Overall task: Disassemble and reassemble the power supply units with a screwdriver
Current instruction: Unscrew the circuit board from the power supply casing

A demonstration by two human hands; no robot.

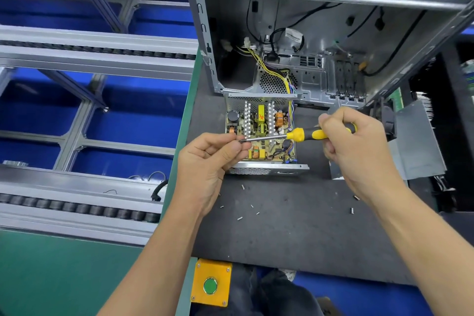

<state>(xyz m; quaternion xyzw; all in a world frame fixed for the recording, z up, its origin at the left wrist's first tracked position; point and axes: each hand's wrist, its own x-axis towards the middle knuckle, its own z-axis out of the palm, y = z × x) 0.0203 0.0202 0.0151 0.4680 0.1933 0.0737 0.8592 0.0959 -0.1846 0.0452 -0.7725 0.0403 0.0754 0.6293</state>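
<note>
1. The left hand (pixel 210 161) pinches the screwdriver (pixel 295 134) tip; any screw there is hidden.
2. The right hand (pixel 359 146) grips its handle at 3 o'clock.
3. The open PSU (pixel 259 136) lies beneath, on the mat (pixel 295 226).
4. Screws (pixel 239 218) lie scattered at 6 o'clock.

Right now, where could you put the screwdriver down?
Best on the dark mat, between the loose screws and the near edge by the yellow button box. It is crowded up by the open power supply and computer case.
</note>
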